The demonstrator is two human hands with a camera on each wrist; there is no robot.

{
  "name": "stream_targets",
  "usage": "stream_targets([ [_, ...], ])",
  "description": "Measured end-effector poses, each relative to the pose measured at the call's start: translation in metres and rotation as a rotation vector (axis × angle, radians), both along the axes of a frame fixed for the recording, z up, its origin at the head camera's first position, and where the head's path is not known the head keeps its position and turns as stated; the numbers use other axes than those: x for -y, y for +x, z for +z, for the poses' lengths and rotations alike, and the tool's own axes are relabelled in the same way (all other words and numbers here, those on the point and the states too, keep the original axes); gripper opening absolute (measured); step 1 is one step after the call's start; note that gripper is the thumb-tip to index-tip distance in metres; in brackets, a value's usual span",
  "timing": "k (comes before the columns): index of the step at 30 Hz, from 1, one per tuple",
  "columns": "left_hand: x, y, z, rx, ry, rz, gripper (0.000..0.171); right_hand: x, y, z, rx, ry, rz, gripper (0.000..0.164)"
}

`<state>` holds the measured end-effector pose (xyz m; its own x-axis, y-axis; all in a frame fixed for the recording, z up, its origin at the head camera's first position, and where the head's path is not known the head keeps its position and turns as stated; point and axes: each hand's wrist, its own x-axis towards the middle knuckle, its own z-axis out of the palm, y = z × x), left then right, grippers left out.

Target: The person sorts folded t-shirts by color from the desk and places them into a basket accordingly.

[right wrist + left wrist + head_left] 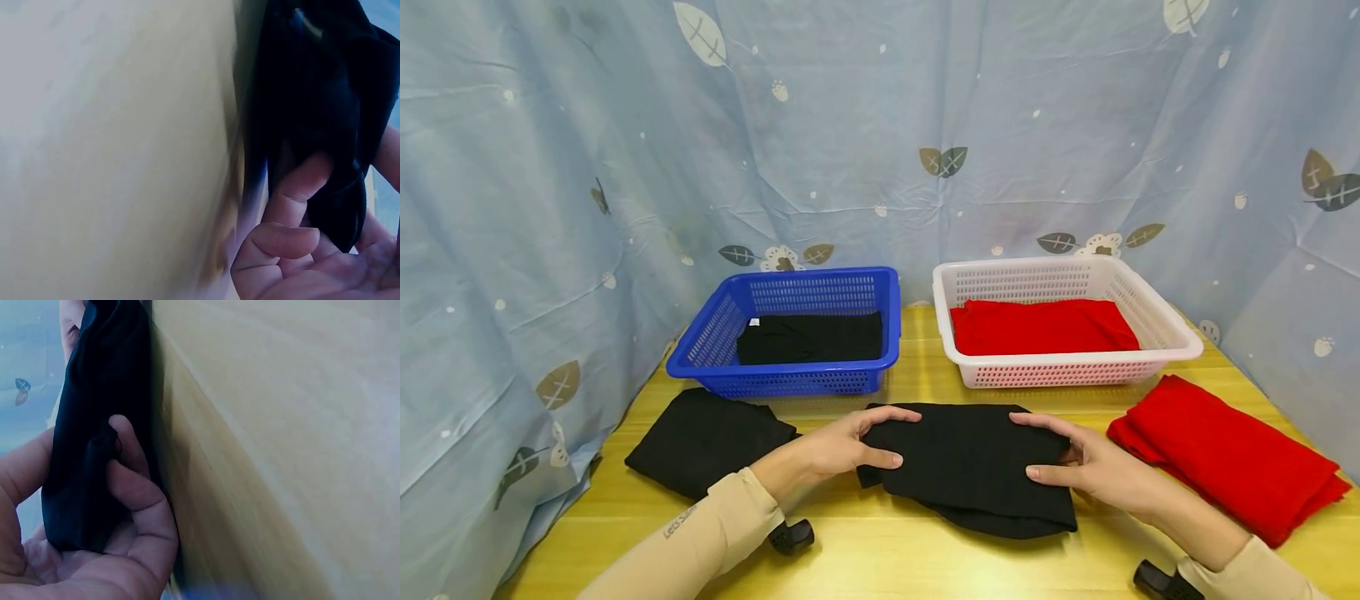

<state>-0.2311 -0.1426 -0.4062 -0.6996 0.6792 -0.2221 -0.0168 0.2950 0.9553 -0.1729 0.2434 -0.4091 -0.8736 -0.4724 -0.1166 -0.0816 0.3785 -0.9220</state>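
Observation:
A folded black cloth garment point(962, 458) is held between both hands over the front middle of the table. My left hand point(842, 442) grips its left end, thumb and a finger on the upper side and other fingers curled beneath, as the left wrist view shows on the black cloth point(94, 444). At the right end my right hand point(1097, 462) holds it the same way; in the right wrist view curled fingers lie under the dark fabric point(319, 106). How many layers the garment has cannot be told.
Behind stand a blue basket point(797, 369) containing black folded cloth point(812, 337) and a white basket point(1075, 360) containing red cloth point(1045, 327). Another black folded garment point(707, 437) lies at left, a red folded stack point(1228, 454) at right. A patterned curtain point(880, 125) surrounds the wooden table point(925, 558).

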Motion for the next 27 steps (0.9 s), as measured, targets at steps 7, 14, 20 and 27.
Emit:
stream_targets([
  [7,0.006,0.005,0.005,-0.019,0.081,-0.018,0.065,0.003,0.003,0.007,-0.013,0.016,-0.017,0.076],
  [14,0.017,0.015,0.023,-0.006,0.11,0.011,0.066,0.009,0.005,0.022,-0.035,0.038,-0.03,0.074],
  [20,0.027,0.02,0.039,-0.1,0.102,0.028,0.061,0.016,0.003,0.037,-0.096,0.013,0.005,0.071],
  [27,0.039,0.022,0.058,-0.183,0.101,0.087,0.053,0.028,-0.008,0.059,-0.185,-0.012,0.019,0.067],
])
